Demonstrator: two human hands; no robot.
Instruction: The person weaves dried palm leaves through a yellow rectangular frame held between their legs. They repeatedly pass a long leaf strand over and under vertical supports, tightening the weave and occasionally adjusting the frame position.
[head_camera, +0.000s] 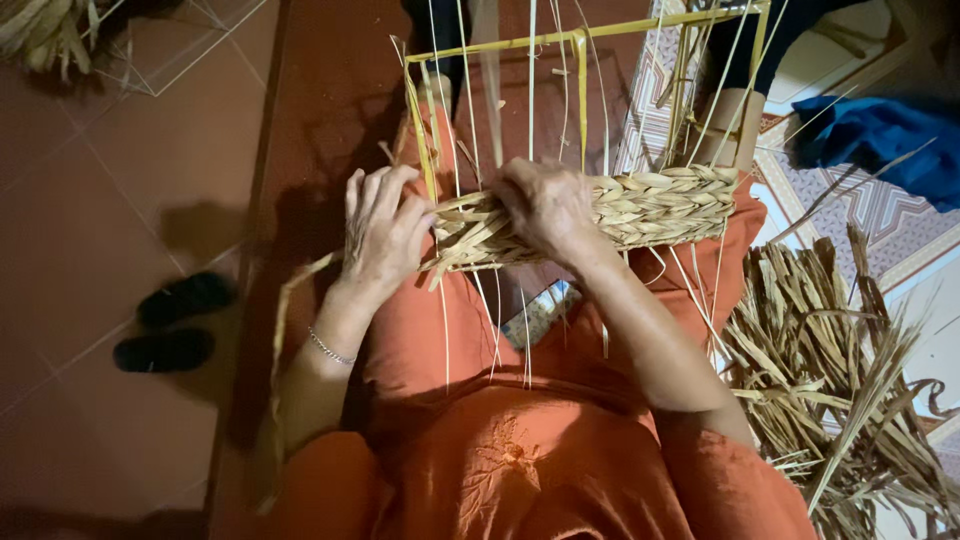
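Observation:
A half-woven straw basket (650, 205) rests on my lap, its woven band of dried plant strands built around a yellow wire frame (580, 70). Thin upright strands rise from the band along the frame. My left hand (383, 228) grips the left corner of the weave, fingers curled over the frame's upright and a loose strand. My right hand (545, 205) presses on the top of the woven band near its left part, fingers pinching the strands there.
A heap of dried straw (830, 370) lies on the floor at my right. A pair of black sandals (170, 325) sits on the red tiles at left. Blue cloth (880, 135) lies on a patterned mat at upper right. More straw (45, 30) lies at top left.

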